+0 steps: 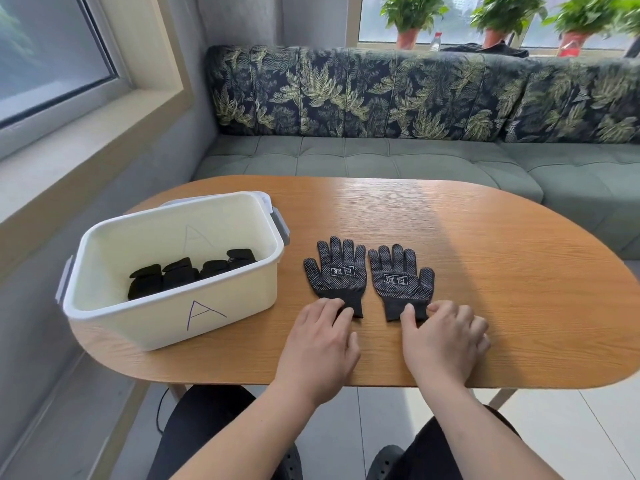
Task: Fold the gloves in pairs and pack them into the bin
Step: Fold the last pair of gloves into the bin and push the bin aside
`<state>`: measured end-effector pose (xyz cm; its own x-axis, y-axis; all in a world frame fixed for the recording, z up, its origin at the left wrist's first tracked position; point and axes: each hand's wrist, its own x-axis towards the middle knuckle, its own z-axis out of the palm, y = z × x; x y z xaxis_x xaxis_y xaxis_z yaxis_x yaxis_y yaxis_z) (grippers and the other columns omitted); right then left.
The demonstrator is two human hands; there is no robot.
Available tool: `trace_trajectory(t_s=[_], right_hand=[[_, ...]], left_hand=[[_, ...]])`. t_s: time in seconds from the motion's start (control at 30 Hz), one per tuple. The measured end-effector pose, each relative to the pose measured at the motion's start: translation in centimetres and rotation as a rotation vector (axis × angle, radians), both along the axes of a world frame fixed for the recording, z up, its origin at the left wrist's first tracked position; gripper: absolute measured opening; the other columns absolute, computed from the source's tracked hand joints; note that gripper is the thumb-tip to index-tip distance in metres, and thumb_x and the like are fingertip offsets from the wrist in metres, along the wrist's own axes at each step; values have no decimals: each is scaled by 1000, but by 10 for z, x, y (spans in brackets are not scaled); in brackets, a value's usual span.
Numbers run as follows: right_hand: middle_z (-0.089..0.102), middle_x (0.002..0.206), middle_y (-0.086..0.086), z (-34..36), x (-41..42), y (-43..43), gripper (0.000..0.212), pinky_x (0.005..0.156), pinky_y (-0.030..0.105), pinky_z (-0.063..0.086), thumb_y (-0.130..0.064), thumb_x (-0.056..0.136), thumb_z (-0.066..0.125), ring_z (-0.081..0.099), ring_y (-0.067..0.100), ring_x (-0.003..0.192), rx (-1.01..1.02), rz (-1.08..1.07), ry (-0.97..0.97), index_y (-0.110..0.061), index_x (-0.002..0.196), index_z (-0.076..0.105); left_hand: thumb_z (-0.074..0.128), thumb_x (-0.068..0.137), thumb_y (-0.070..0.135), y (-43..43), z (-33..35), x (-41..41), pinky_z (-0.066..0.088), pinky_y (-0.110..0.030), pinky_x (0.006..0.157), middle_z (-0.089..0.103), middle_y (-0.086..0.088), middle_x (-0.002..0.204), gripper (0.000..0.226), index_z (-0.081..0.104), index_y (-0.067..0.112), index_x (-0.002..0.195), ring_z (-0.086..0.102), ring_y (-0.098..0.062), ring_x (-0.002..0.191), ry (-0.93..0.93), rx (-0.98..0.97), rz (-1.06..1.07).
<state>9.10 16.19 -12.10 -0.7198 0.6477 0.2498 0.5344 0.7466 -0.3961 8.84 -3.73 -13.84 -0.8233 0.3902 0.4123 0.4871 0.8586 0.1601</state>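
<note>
Two black dotted gloves lie flat, palm side up, side by side on the wooden table [485, 271], fingers pointing away from me: the left glove [337, 271] and the right glove [403, 282]. My left hand [322, 344] rests with its fingertips on the left glove's cuff. My right hand [446, 341] touches the right glove's cuff with thumb and fingertips, fingers slightly bent. To the left stands a cream bin [239, 306] marked "A". Inside it lie several folded black glove bundles [187, 273].
A green sofa [415, 157] with leaf-print cushions runs along the table's far side. Potted plants [412, 19] stand on the sill behind it. A window ledge [86, 133] is at the left. My knees are under the table's near edge.
</note>
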Motion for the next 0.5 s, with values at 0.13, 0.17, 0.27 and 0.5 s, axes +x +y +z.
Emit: trace_trajectory(t_s=[0.13, 0.17, 0.27, 0.5], right_hand=[[63, 122, 9, 0, -1, 1, 46, 109, 49, 36, -61, 92, 61, 46, 35, 123, -6, 12, -41, -24, 116, 71], [63, 122, 9, 0, -2, 2, 45, 108, 49, 36, -60, 92, 62, 46, 35, 123, -12, 21, -34, -23, 116, 72], [66, 122, 9, -2, -3, 4, 41, 108, 49, 37, -55, 93, 64, 48, 35, 123, -39, 48, -8, -23, 117, 73], [72, 104, -2, -4, -3, 9, 23, 107, 48, 36, -41, 97, 69, 57, 30, 113, -202, 134, 153, -23, 112, 69]], left_hand=[[51, 103, 38, 0, 0, 0, 42, -41, 116, 60, -3, 138, 42, 66, 14, 134, 51, -26, 135, -15, -1, 6], [51, 103, 38, 0, 0, 1, 42, -41, 115, 60, -3, 138, 42, 66, 14, 134, 51, -26, 135, -14, 0, 5], [52, 103, 38, 0, 1, 1, 41, -42, 117, 59, -3, 141, 43, 66, 14, 135, 49, -26, 138, -12, 12, -2], [47, 104, 43, 1, -2, -2, 36, -44, 123, 58, -4, 151, 50, 64, 15, 141, 46, -25, 146, -53, -6, -14]])
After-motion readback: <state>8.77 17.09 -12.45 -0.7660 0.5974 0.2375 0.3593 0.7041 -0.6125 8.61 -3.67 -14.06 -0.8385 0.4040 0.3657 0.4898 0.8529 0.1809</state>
